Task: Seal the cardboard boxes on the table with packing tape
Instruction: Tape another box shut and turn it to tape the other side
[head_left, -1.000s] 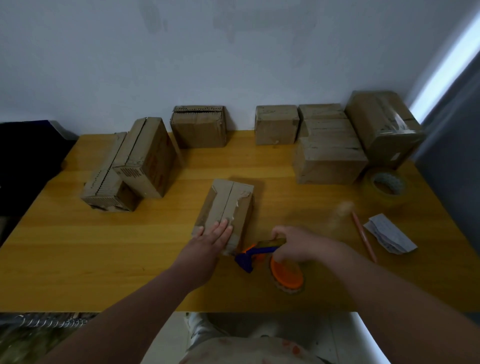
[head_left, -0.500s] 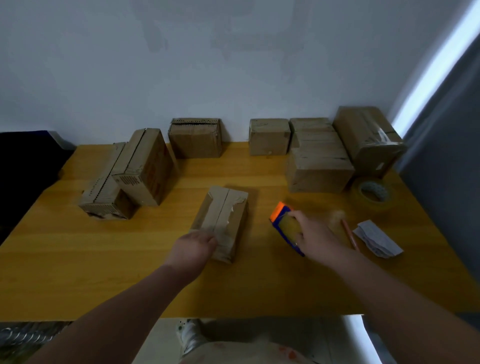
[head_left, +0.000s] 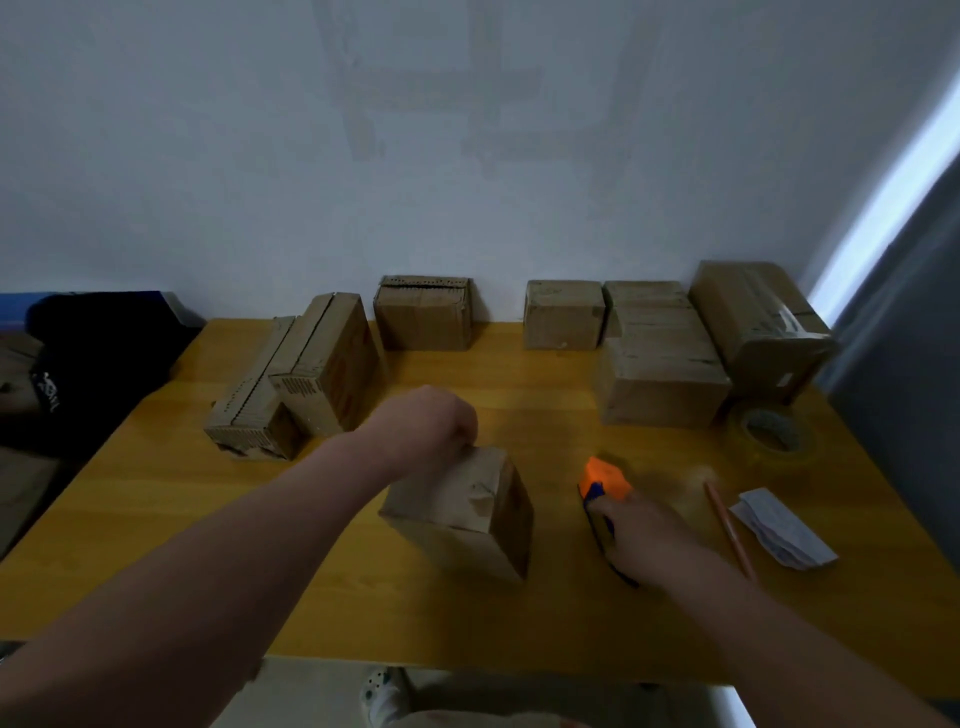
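Box (head_left: 467, 514) upright (long axis vertical), gripped by left hand (head_left: 427, 427); right hand (head_left: 641, 538) grips dispenser (head_left: 605, 477).

The wall (head_left: 467, 156) behind the work area is plain, pale grey-white, with faint lighter patches in irregular blocks. A wooden table (head_left: 156, 519) with a yellow-orange top stands with its far edge against this wall. At the right edge, a grey curtain (head_left: 904, 322) hangs beside a narrow bright strip of daylight (head_left: 893, 182), the only light source visible. Overall illumination is dim. To the left of the table lies a black fabric item (head_left: 104, 353); its type cannot be determined. Below the table's near edge, a pale floor (head_left: 311, 696) is visible.
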